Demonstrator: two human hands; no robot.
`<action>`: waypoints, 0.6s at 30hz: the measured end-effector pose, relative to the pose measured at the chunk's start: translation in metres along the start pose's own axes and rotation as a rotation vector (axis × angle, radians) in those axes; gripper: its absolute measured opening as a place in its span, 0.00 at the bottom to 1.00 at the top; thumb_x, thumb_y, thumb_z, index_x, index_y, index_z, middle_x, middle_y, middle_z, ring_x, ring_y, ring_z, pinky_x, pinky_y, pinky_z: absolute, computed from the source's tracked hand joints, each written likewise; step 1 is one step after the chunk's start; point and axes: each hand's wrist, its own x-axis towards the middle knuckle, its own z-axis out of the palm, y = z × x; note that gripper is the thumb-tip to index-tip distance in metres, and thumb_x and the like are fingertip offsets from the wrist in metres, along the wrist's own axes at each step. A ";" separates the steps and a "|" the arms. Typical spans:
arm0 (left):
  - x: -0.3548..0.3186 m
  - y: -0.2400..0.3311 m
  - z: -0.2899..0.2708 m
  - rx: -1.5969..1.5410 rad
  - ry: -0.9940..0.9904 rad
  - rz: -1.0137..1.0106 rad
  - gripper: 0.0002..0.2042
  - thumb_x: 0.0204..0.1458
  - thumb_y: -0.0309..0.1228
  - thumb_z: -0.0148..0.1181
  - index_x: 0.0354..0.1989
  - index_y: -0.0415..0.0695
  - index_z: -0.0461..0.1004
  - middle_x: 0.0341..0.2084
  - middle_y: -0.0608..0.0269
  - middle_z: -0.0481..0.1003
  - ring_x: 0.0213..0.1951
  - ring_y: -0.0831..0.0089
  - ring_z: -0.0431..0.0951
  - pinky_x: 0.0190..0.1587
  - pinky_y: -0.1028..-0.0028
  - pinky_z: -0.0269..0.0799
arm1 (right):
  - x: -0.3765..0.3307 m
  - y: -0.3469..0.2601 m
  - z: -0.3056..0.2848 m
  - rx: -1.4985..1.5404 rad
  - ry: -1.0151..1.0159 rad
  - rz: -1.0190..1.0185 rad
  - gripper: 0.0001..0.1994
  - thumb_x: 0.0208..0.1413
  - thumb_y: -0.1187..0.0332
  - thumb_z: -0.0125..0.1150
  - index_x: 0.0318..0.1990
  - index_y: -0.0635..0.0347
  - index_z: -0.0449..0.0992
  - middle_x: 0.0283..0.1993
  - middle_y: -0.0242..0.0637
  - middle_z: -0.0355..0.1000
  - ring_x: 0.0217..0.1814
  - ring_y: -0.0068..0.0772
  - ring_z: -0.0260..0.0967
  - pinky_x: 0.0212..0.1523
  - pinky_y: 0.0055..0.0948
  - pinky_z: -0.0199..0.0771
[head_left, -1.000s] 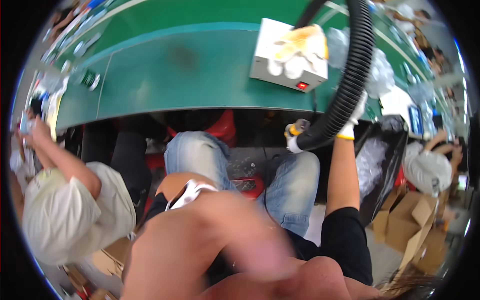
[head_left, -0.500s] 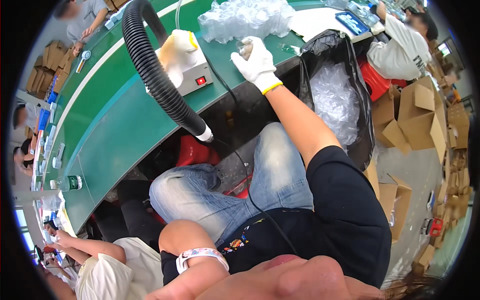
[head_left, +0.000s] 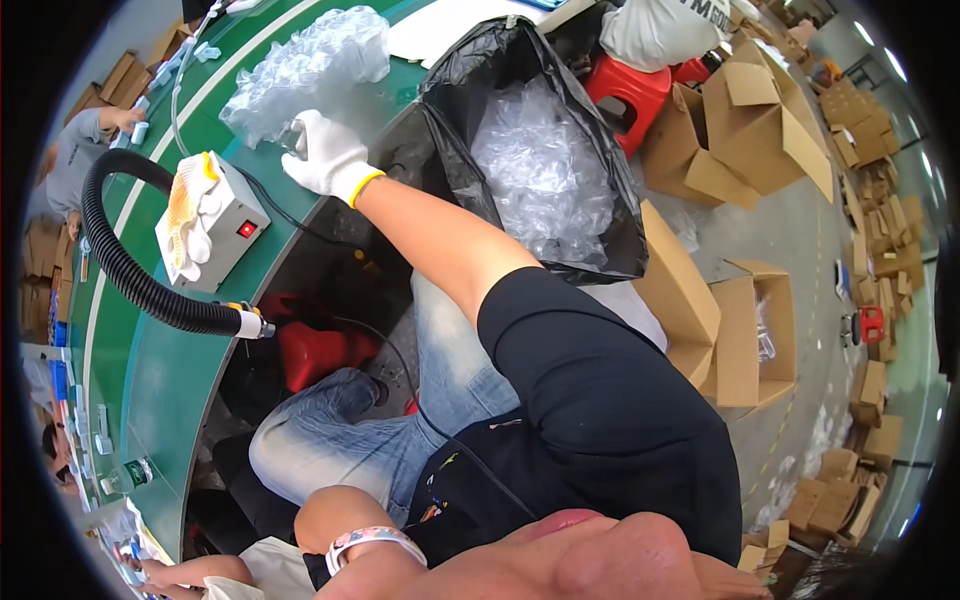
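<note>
My right hand (head_left: 325, 155), in a white knit glove with a yellow cuff, reaches over the green worktable (head_left: 290, 195). Its fingers are curled inward and closed; whatever lies inside them is hidden. Right against the fingers is the near edge of a heap of clear plastic pieces (head_left: 310, 70). My left arm is bent up at the lower edge, a pale patterned band (head_left: 372, 540) around it, and the left hand itself is out of sight.
A grey box with a red switch (head_left: 235, 240) carries loose gloves (head_left: 193, 215), beside a black corrugated hose (head_left: 110, 240). Right of my arm stands a black bag (head_left: 460, 110) of clear plastic (head_left: 545, 165). Beyond are a red stool (head_left: 625, 95) and open cartons (head_left: 755, 130).
The view has swung to the right, so the table and hose sit farther left. My right hand remains beside the plastic heap, and the clear item glimpsed in its fingers no longer shows.
</note>
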 end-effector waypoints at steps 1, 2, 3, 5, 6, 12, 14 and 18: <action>0.004 0.000 0.002 -0.015 -0.006 0.014 0.24 0.70 0.37 0.46 0.70 0.41 0.65 0.73 0.52 0.62 0.75 0.55 0.56 0.73 0.46 0.50 | 0.000 0.004 -0.003 -0.005 0.000 0.009 0.25 0.49 0.57 0.72 0.53 0.55 0.74 0.39 0.35 0.79 0.42 0.44 0.79 0.47 0.42 0.79; 0.009 0.000 0.003 -0.026 -0.017 0.030 0.24 0.70 0.37 0.46 0.70 0.41 0.65 0.73 0.52 0.62 0.75 0.54 0.56 0.73 0.45 0.49 | 0.000 0.005 -0.003 -0.004 -0.004 0.018 0.25 0.49 0.57 0.73 0.53 0.55 0.74 0.38 0.35 0.79 0.40 0.43 0.79 0.46 0.41 0.79; 0.014 0.001 0.004 -0.037 -0.027 0.046 0.23 0.70 0.37 0.46 0.70 0.41 0.65 0.73 0.51 0.62 0.75 0.54 0.56 0.73 0.45 0.49 | -0.001 0.004 -0.004 -0.003 -0.001 0.025 0.25 0.49 0.57 0.73 0.53 0.55 0.74 0.38 0.35 0.79 0.40 0.43 0.79 0.46 0.41 0.79; 0.023 0.008 0.013 -0.072 -0.033 0.055 0.23 0.70 0.36 0.46 0.70 0.40 0.65 0.73 0.51 0.62 0.75 0.54 0.56 0.73 0.44 0.49 | -0.003 -0.002 -0.006 0.010 -0.011 0.032 0.24 0.49 0.57 0.72 0.52 0.54 0.74 0.39 0.36 0.80 0.44 0.45 0.80 0.48 0.42 0.79; 0.027 0.012 0.018 -0.108 -0.032 0.068 0.23 0.70 0.36 0.46 0.70 0.39 0.65 0.72 0.50 0.63 0.75 0.53 0.56 0.73 0.44 0.49 | -0.005 -0.003 -0.007 0.017 -0.016 0.035 0.23 0.49 0.57 0.72 0.52 0.53 0.74 0.40 0.36 0.81 0.46 0.46 0.80 0.49 0.42 0.79; 0.028 0.025 0.038 -0.190 -0.073 0.059 0.21 0.71 0.34 0.46 0.68 0.37 0.66 0.70 0.50 0.65 0.73 0.54 0.58 0.72 0.43 0.51 | -0.004 0.001 -0.005 0.048 -0.056 0.023 0.23 0.50 0.57 0.71 0.51 0.53 0.74 0.41 0.37 0.81 0.47 0.47 0.80 0.49 0.43 0.79; 0.026 0.020 0.041 -0.136 -0.172 0.069 0.21 0.71 0.34 0.46 0.68 0.36 0.66 0.70 0.50 0.66 0.73 0.53 0.58 0.72 0.44 0.51 | 0.000 0.006 -0.006 0.050 -0.068 0.004 0.22 0.50 0.56 0.70 0.51 0.52 0.74 0.41 0.37 0.81 0.47 0.47 0.80 0.50 0.43 0.79; 0.049 0.012 0.073 -0.166 -0.273 0.140 0.21 0.68 0.31 0.51 0.66 0.33 0.68 0.68 0.50 0.68 0.71 0.52 0.61 0.71 0.44 0.54 | 0.009 0.013 0.002 0.020 -0.147 -0.012 0.22 0.51 0.55 0.69 0.51 0.51 0.75 0.42 0.39 0.81 0.48 0.48 0.80 0.51 0.44 0.79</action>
